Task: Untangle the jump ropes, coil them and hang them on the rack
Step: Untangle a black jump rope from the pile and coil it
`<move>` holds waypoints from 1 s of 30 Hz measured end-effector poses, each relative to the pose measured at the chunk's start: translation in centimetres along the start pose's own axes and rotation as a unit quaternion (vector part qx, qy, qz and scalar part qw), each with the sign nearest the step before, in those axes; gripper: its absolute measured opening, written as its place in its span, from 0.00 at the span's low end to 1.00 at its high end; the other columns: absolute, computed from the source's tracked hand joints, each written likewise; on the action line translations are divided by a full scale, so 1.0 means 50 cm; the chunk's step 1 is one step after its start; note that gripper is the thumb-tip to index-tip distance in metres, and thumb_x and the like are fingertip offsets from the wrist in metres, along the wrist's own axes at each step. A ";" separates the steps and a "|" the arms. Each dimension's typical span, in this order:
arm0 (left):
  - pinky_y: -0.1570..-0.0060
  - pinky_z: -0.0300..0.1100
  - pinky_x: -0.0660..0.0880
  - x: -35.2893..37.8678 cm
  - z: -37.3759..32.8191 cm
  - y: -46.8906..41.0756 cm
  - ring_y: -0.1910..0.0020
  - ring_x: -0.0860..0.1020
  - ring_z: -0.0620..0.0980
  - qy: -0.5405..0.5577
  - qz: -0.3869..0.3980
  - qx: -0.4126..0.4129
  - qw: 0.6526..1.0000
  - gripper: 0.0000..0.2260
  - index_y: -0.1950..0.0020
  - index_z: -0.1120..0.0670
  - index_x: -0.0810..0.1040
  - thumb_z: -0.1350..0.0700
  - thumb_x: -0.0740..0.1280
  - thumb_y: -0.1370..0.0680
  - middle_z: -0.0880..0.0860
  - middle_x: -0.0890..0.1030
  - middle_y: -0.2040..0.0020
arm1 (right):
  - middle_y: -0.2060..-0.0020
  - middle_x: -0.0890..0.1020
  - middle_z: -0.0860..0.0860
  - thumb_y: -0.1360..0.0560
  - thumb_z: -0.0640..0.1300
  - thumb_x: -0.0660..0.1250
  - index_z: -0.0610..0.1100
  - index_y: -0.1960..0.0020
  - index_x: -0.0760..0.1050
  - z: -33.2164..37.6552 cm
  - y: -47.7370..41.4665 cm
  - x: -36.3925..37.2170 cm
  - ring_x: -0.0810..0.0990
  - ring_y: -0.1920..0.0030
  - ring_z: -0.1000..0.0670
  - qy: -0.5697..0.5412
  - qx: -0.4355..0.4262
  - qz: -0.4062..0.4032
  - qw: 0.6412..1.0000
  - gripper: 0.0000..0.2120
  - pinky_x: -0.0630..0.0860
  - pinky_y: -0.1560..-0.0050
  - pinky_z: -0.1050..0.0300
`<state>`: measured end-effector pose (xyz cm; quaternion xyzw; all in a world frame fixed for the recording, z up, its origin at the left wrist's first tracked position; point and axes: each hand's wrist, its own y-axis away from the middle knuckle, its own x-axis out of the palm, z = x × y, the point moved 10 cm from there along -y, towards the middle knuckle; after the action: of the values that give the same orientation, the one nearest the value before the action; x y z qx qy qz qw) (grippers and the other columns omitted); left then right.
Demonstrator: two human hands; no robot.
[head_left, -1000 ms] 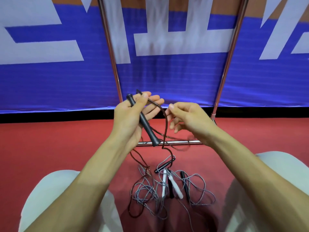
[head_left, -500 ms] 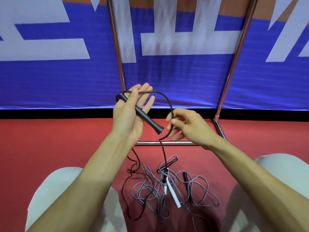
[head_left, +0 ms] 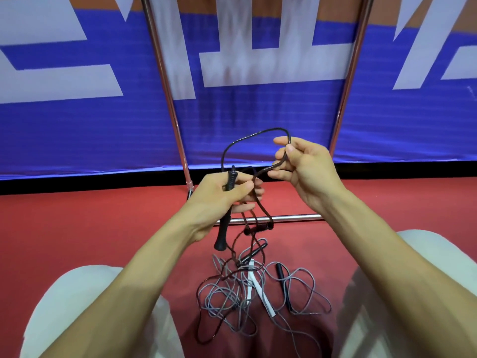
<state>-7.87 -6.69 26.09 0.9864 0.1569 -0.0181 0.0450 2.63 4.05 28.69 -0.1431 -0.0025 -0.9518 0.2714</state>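
Above red floor (head_left: 103,241), left hand (head_left: 216,202) now grips the handle (head_left: 222,235) while right hand (head_left: 307,171) pinches the rope (head_left: 247,136), raising another loop: coiling advances.

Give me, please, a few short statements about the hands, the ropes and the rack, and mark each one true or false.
1. The left hand grips a black ribbed jump-rope handle. True.
2. The right hand is idle and holds nothing. False: its fingers pinch a loop of the thin black cord.
3. A tangle of grey cords lies on the red floor. True.
4. A coiled rope already hangs on the chrome metal rack. False: no coil hangs on the parts of the rack in view.
5. Both hands are raised above the tangle. True.
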 end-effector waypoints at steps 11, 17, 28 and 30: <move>0.57 0.40 0.81 -0.050 -0.022 0.005 0.57 0.85 0.53 0.141 -0.159 0.074 0.974 0.05 0.51 0.64 0.80 0.62 0.68 0.22 0.56 0.86 0.59 | 0.65 0.81 0.46 0.19 0.52 0.58 0.40 0.56 0.78 -0.052 0.009 0.023 0.80 0.66 0.50 0.190 0.090 0.072 0.975 0.18 0.79 0.61 0.59; 0.57 0.39 0.81 -0.095 -0.031 0.012 0.55 0.85 0.55 0.211 -0.202 0.091 0.952 0.04 0.50 0.63 0.78 0.62 0.67 0.21 0.58 0.86 0.58 | 0.67 0.82 0.51 0.25 0.41 0.68 0.44 0.58 0.79 -0.016 0.026 0.076 0.77 0.68 0.57 0.434 -0.115 0.142 0.882 0.03 0.77 0.57 0.58; 0.51 0.40 0.75 -0.057 0.008 -0.022 0.59 0.79 0.46 -0.179 -0.047 0.042 0.982 0.10 0.52 0.60 0.78 0.56 0.61 0.18 0.53 0.81 0.56 | 0.71 0.76 0.45 0.22 0.34 0.64 0.38 0.61 0.74 -0.049 0.012 0.025 0.80 0.72 0.50 0.179 0.046 0.047 0.982 0.09 0.83 0.64 0.56; 0.55 0.45 0.69 -0.028 0.009 -0.019 0.62 0.71 0.47 -0.288 0.011 0.061 0.956 0.14 0.51 0.63 0.78 0.53 0.61 0.18 0.53 0.74 0.60 | 0.71 0.77 0.45 0.21 0.33 0.62 0.35 0.61 0.73 -0.055 0.015 0.023 0.82 0.72 0.51 0.092 0.080 0.045 0.992 0.09 0.82 0.65 0.57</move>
<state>-9.49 -6.26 25.63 0.9418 0.1250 -0.3108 0.0278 1.33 2.60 26.34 -0.0326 -0.0472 -0.9444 0.3238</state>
